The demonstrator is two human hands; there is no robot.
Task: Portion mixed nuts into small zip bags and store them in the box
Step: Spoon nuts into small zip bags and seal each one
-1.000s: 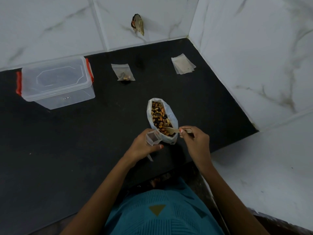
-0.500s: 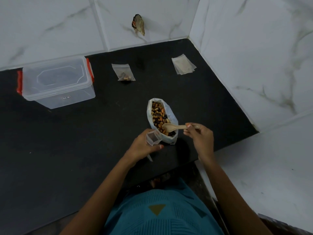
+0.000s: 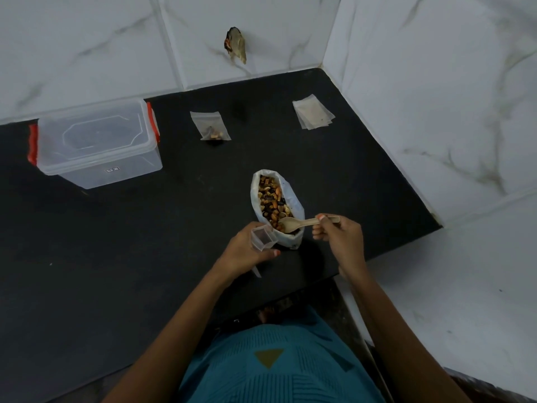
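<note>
On my feed the open bag of nuts [image 3: 276,205] stood upright on the black worktop [image 3: 116,257], near its front edge and a little right of centre, with its mouth rolled back and the mix showing. At the bag's 6 o'clock end the bowl of a pale spoon [image 3: 302,223] lay on the nuts, its handle pointing to 3 o'clock. I could not tell whether the bowl carried anything. The right hand [image 3: 340,237] held that handle, with the fingers [image 3: 319,228] curled and pinched round it.

At the bag's 7 o'clock, just beside its wall, the left hand [image 3: 247,251] gripped a small zip bag [image 3: 261,238]. Thumb and fingers were clamped on its sides, so its mouth stood open and faced up.

Further out, at 11 o'clock from the nuts, a filled zip bag [image 3: 210,126] lay flat with a few nuts in its lower end. At 1 o'clock, near the corner of the tiled wall [image 3: 436,82], sat a stack of empty zip bags [image 3: 312,114]. The clear box [image 3: 96,144], with its lid on and red clips at both ends, stood well apart at 10 o'clock, close to the back wall.
</note>
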